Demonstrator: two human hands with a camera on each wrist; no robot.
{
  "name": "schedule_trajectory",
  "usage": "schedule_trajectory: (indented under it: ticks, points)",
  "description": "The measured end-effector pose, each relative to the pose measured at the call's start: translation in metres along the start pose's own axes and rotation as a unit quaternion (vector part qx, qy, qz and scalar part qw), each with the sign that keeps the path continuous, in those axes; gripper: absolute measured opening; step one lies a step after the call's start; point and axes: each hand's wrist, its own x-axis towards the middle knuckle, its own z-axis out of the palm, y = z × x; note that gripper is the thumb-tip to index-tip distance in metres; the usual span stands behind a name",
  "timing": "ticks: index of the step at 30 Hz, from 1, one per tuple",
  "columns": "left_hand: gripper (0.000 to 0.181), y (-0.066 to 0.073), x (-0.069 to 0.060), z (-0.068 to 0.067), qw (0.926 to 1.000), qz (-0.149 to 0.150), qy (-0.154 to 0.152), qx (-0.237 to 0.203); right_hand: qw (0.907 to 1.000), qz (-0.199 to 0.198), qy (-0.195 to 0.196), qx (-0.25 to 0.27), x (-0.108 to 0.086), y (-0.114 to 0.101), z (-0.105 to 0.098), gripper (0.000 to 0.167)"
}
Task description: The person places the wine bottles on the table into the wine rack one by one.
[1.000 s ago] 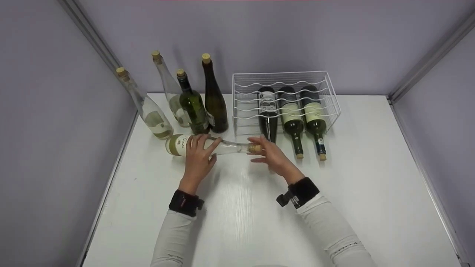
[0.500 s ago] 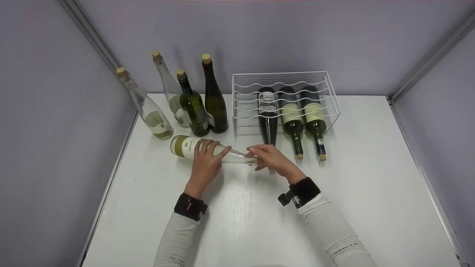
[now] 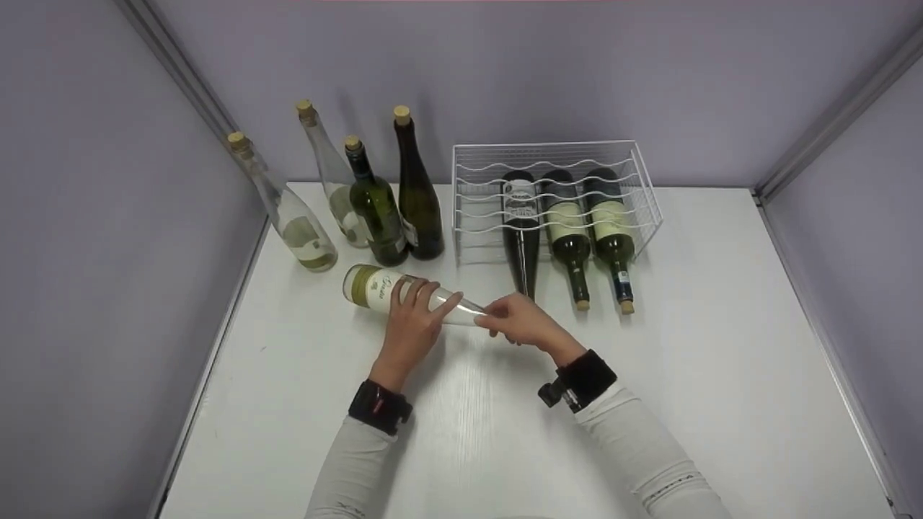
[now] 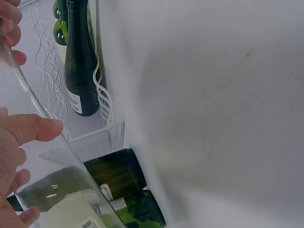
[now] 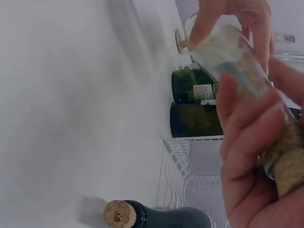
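Note:
A clear glass wine bottle [image 3: 376, 288] with a white and gold label lies on its side, tilted, its base to the left. My left hand [image 3: 413, 321] grips the bottle's body from above, with the thumb [image 4: 38, 128] along the glass in the left wrist view. At the other end my right hand [image 3: 526, 321] curls its fingers round the neck. The cork [image 5: 290, 171] in that neck shows in the right wrist view, close to the palm. Whether the bottle touches the table is hidden.
Behind, a white wire rack [image 3: 465, 229] holds a dark bottle [image 3: 520, 241] and two green bottles [image 3: 570, 245] lying with corks forward. Several corked bottles stand at back left, among them a green bottle [image 3: 378, 223] and a brown bottle [image 3: 420, 209]. Walls enclose the table.
The clear bottle has moved right and toward me, its neck end swinging nearer. My left hand has travelled with it. The right hand's fingers have closed round the neck.

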Motion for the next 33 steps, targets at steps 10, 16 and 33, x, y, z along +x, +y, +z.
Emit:
schedule_trajectory:
  ticks: [10, 16, 33]
  points:
    - [0.065, 0.005, -0.002, 0.004, 0.9993, -0.035, -0.015, 0.002, 0.9930, -0.037, 0.094, -0.062, -0.007, 0.003, 0.012, 0.036]
    - [0.064, 0.006, -0.004, 0.002, 0.9971, -0.045, 0.004, -0.060, 0.9829, -0.071, 0.146, -0.087, -0.014, 0.006, 0.017, 0.037]
    - [0.055, 0.006, -0.022, 0.004, 0.9621, -0.217, 0.007, -0.165, 0.9683, -0.051, 0.227, -0.091, -0.036, 0.023, 0.009, 0.037]
